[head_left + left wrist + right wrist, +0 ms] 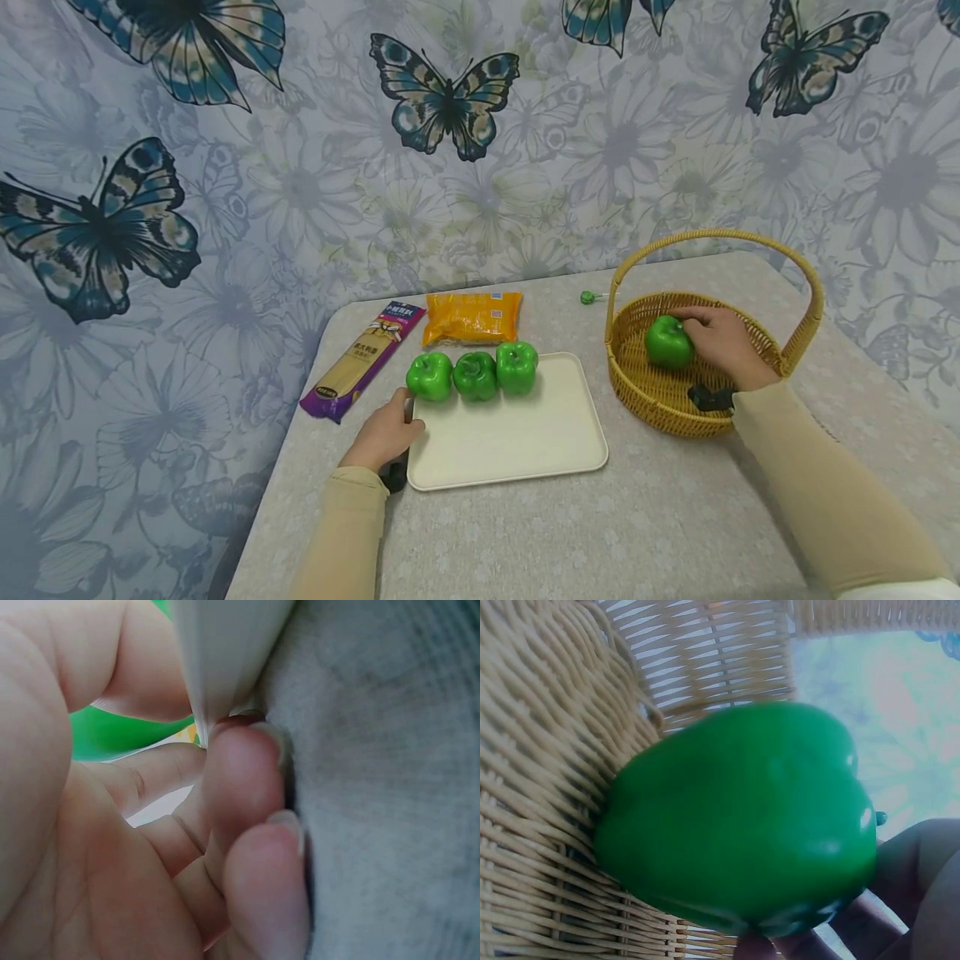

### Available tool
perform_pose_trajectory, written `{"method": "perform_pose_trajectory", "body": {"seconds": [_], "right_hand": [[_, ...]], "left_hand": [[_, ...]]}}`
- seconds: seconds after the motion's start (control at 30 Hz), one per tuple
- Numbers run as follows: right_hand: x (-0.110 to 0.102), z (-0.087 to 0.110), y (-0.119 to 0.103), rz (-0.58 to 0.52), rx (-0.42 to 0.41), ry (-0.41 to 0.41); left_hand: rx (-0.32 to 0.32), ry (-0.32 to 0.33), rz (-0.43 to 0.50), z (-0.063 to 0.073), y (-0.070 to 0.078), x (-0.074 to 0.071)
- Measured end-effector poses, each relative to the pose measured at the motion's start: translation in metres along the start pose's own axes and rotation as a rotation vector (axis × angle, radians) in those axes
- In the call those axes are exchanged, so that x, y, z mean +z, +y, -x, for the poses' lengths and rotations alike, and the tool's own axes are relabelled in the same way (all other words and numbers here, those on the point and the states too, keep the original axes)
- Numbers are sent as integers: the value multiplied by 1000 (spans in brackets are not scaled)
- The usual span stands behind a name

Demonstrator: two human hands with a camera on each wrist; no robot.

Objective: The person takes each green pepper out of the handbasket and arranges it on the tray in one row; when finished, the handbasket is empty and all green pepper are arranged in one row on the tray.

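Observation:
A cream rectangular tray [510, 442] lies on the table, with three green bell peppers [475, 376] in a row along its far edge. My left hand [382, 435] grips the tray's left side; in the left wrist view the thumb is on one side of the tray's rim [225, 656] and curled fingertips are on the other, against the tablecloth. Inside the wicker basket [660, 417] on the right, my right hand [723, 343] holds another green bell pepper [668, 342]. The right wrist view shows this pepper [742, 817] close to the woven wall, fingers at its stem end.
Behind the tray lies an orange packet [472, 317]. A purple and yellow pack of noodles [367, 358] slants at the left. Near the basket's tall arched handle [720, 236] sits a small green-headed item [587, 297]. A butterfly-patterned wall [540, 217] borders the table.

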State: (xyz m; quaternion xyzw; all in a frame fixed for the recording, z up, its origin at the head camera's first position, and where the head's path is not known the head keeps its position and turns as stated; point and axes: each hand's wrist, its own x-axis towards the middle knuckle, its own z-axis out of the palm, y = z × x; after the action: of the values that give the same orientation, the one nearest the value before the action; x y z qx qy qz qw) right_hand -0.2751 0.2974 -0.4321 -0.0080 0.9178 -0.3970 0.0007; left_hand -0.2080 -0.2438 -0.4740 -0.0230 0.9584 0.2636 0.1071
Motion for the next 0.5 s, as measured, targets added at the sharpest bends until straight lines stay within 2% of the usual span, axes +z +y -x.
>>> {"method": "perform_pose_trajectory", "body": {"seconds": [0.37,0.5], "right_hand": [[2,-3,0,92,-90,-35],[2,-2,-1,93,-109,-41]], "left_hand": [[4,8,-7,-1,-1,0],[3,4,1,-1,-1,0]]}}
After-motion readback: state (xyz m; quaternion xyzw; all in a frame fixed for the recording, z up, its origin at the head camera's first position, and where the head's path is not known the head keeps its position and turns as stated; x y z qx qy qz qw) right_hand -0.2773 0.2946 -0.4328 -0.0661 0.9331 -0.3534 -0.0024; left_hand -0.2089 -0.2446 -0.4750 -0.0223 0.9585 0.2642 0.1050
